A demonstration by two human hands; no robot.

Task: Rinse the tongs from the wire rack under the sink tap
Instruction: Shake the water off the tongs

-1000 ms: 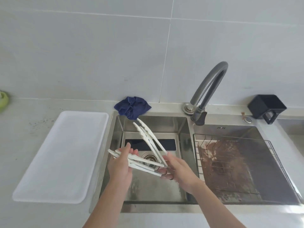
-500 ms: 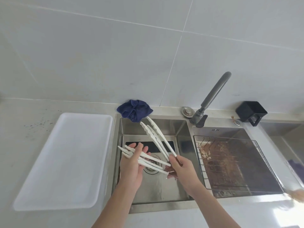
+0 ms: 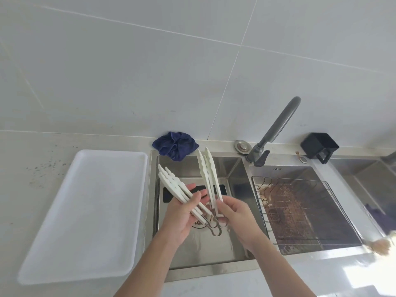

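Note:
Two pairs of white tongs are held over the left basin of the steel sink (image 3: 232,168). One pair of tongs (image 3: 171,182) lies across the palm of my left hand (image 3: 182,221), tips pointing up and left, thumb against the handles. My right hand (image 3: 235,215) pinches the handle end of the other tongs (image 3: 206,168), which stand nearly upright. Their metal hanging loops meet between my hands. The grey tap (image 3: 278,123) rises at the back right, away from the tongs, and no water shows. The wire rack (image 3: 300,211) sits in the right basin.
A white tray (image 3: 85,211) lies on the counter to the left of the sink. A crumpled blue cloth (image 3: 174,145) sits on the sink's back rim. A black holder (image 3: 319,144) stands behind the rack. A round metal cap (image 3: 242,145) is beside the tap base.
The view has tilted upward. The right-hand tongs have swung more upright, and the left-hand tongs now point further up and left. My hands have drawn closer together.

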